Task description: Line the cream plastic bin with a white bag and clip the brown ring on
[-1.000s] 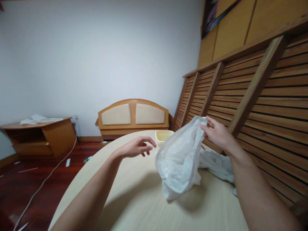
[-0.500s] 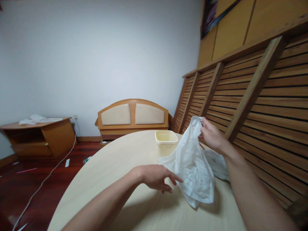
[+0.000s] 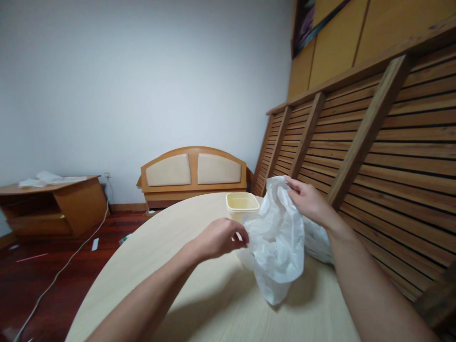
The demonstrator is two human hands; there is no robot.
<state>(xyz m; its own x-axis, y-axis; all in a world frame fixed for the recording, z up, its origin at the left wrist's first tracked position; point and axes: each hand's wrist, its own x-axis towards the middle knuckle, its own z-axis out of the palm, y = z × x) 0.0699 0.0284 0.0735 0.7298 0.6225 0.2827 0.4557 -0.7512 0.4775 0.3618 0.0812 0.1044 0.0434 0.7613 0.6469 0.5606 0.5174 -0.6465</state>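
Observation:
A white plastic bag point(image 3: 276, 247) hangs over the round table, crumpled and partly spread at its top. My right hand point(image 3: 308, 197) pinches its upper edge between thumb and fingers. At the bag's left side, my left hand point(image 3: 224, 237) has its thumb and fingers closed together on the bag's edge. Behind the bag stands a pale yellow square plastic bin point(image 3: 242, 202), open at the top, its lower right part hidden by the bag. Another crumpled plastic bag point(image 3: 318, 241) lies on the table beyond my right wrist, partly covered.
The round pale table point(image 3: 149, 266) fills the foreground. A slatted wooden frame point(image 3: 356, 156) leans along the right. Behind the table stands a padded headboard point(image 3: 192, 171). A low wooden cabinet point(image 3: 78, 204) and a white cable point(image 3: 67, 266) are at the left.
My left hand has moved up and left, and its spread fingers have closed at the bag's edge. My right hand has shifted left and slightly down with the bag, whose top has widened.

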